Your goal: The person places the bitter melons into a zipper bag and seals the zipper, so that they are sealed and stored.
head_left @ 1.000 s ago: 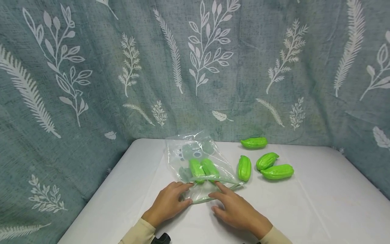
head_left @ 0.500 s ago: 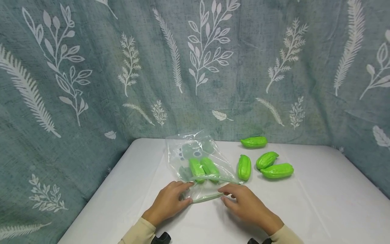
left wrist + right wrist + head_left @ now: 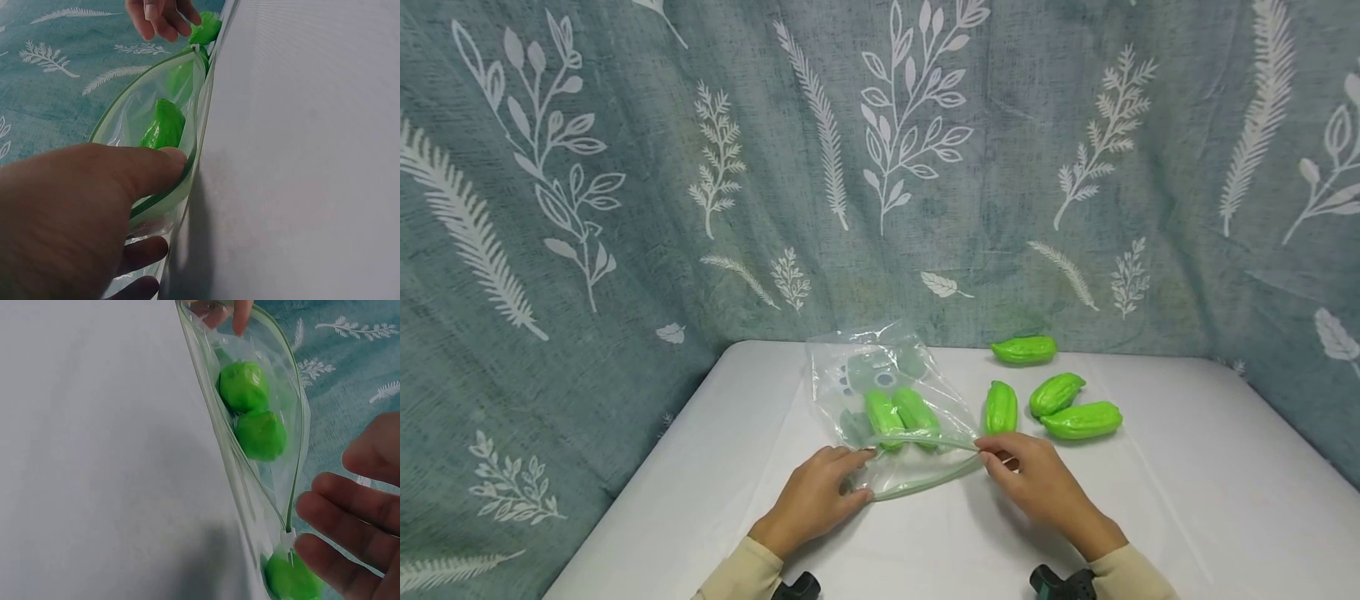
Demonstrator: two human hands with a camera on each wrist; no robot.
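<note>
A clear zip bag [image 3: 951, 412] with a green rim lies on the white table, its mouth gaping toward me. Two ridged green gourd-like vegetables [image 3: 883, 417] are inside. My left hand [image 3: 820, 492] holds the left end of the mouth, its thumb [image 3: 156, 169] over the rim and other fingers behind the plastic. At the opposite corner my right hand [image 3: 1037, 492] hovers, fingers [image 3: 331, 519] loosely bent and a little apart from the white zip end [image 3: 287, 539]. That hand partly covers the lower end of a loose gourd [image 3: 1002, 408].
Two more gourds touch each other to the right, the nearer one [image 3: 1082, 421] lying sideways. Another gourd [image 3: 1024, 350] lies at the table's back edge. A patterned teal curtain [image 3: 880, 167] surrounds the white table [image 3: 1187, 475].
My right hand has slid rightward along the bag's mouth to its right corner. The mouth's right part now shows. My left hand and the gourds have stayed in place.
</note>
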